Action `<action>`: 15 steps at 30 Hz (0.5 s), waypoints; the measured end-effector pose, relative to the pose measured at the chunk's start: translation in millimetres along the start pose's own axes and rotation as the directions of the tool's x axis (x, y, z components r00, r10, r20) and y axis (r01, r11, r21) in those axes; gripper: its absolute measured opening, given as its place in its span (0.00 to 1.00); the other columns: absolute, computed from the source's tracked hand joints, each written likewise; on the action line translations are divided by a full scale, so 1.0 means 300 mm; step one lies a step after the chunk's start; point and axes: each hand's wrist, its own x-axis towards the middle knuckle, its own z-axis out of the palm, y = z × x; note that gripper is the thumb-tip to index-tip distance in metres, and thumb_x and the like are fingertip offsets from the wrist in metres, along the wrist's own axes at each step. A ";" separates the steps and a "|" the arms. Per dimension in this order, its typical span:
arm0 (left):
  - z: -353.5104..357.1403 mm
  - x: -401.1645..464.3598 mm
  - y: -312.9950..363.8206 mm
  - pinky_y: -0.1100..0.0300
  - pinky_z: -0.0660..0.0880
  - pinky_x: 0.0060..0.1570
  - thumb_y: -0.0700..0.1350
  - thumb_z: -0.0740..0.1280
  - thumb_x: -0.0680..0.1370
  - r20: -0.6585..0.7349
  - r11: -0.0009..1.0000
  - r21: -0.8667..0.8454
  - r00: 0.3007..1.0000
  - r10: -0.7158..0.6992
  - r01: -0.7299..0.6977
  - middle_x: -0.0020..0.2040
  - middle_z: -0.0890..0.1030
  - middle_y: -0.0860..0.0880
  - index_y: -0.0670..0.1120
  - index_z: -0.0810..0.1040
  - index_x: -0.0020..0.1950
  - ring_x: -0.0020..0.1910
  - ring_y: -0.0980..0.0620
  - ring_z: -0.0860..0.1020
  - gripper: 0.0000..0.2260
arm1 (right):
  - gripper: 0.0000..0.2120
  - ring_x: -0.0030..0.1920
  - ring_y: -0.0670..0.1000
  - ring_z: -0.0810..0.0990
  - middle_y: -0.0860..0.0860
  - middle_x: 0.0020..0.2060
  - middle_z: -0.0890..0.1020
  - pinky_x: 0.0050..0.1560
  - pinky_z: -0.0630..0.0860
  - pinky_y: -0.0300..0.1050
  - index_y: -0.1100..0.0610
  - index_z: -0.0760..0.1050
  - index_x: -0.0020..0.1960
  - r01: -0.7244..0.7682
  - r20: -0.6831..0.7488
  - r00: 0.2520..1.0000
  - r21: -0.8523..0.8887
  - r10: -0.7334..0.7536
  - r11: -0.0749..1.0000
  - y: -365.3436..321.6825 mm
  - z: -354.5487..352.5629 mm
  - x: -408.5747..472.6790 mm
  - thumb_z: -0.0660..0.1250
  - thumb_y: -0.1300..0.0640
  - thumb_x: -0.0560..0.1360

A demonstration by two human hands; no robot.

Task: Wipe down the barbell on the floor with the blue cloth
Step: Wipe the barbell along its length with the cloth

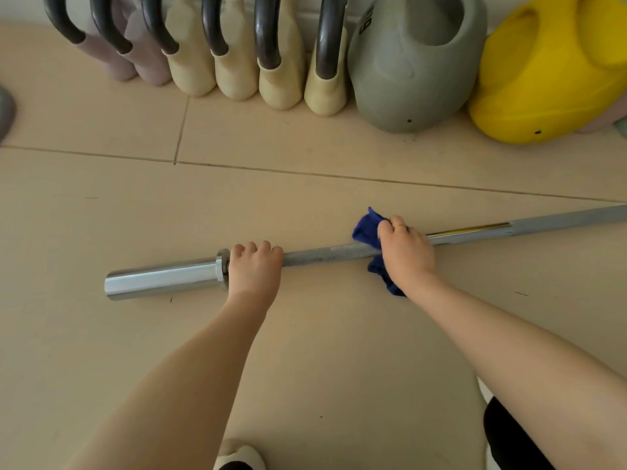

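Observation:
A steel barbell [325, 254] lies on the beige floor, running from a chrome sleeve at the lower left up to the right edge. My left hand [255, 269] grips the shaft right beside the sleeve's collar. My right hand [405, 252] grips the blue cloth [366, 228], which is wrapped round the knurled shaft near the middle of the view. Cloth ends stick out above and below that hand.
Against the far wall stands a row of kettlebells: mauve and cream ones [237, 59] with dark handles, a big grey one [412, 62] and a yellow one [553, 69]. A shoe [239, 456] shows at the bottom edge. Tile seams cross the floor.

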 end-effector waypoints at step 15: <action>0.056 0.039 -0.077 0.51 0.71 0.49 0.39 0.75 0.66 -0.097 0.979 -0.135 0.981 -0.167 0.153 0.41 0.79 0.44 0.42 0.80 0.43 0.45 0.41 0.77 0.08 | 0.22 0.60 0.60 0.67 0.57 0.66 0.68 0.60 0.68 0.52 0.57 0.67 0.66 0.098 -0.018 0.995 0.156 -0.096 0.983 -0.046 0.009 0.061 0.63 0.61 0.73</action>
